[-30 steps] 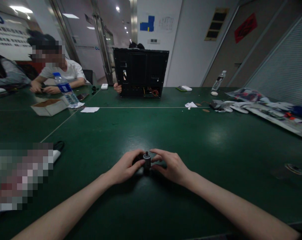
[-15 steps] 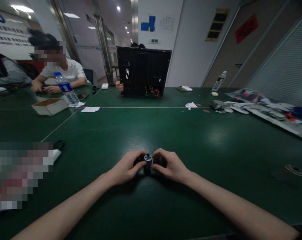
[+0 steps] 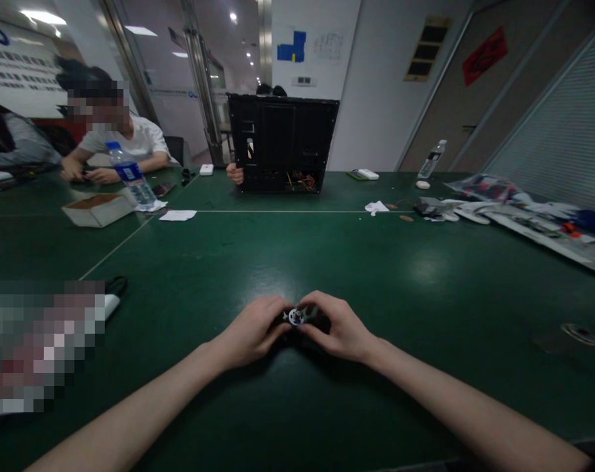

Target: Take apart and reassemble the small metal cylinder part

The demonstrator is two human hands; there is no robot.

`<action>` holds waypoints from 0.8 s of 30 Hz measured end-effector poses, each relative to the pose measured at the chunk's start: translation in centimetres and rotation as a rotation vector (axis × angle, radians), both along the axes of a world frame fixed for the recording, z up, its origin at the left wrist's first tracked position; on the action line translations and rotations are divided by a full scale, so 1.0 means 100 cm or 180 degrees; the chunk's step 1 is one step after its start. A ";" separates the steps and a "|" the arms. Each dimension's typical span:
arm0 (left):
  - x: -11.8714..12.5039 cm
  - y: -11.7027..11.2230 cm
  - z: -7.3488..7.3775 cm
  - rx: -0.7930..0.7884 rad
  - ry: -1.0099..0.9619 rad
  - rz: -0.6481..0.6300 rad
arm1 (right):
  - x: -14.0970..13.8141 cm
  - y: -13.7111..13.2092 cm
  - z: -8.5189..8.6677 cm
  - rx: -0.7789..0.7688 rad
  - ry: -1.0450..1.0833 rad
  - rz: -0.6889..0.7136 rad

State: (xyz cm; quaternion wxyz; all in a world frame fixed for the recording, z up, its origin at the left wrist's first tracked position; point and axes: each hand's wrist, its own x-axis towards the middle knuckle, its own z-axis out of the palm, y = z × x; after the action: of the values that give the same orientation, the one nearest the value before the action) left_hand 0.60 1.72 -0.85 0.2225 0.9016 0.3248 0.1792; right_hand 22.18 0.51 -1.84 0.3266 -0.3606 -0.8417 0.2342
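While both hands pinch, small motor (image 3: 296,317), left hand (image 3: 250,331), right hand (image 3: 340,326), closed grip

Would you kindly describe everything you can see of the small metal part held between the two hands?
The small metal part is a little round piece, grey and silvery, that looks like metal. Its pale circular face, with a dark centre and short spokes or lugs at the rim, is tilted up toward the camera. It sits just above the green table, pinched between the fingertips of the left hand and the right hand. Its lower body is hidden by the fingers.
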 end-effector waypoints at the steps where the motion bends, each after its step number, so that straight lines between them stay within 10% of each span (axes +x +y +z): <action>1: 0.000 0.000 0.000 0.0013 0.0028 0.0004 | 0.000 0.000 0.000 0.0046 -0.0005 0.0045; 24: -0.001 -0.001 0.005 -0.1117 -0.0769 0.0230 | -0.006 -0.001 -0.002 0.0164 -0.0212 0.0185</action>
State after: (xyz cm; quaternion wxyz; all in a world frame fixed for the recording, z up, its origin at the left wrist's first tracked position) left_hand 0.53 1.60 -0.36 0.4068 0.8088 0.3540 0.2345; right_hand 21.55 0.40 -2.02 0.3006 -0.3350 -0.8680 0.2098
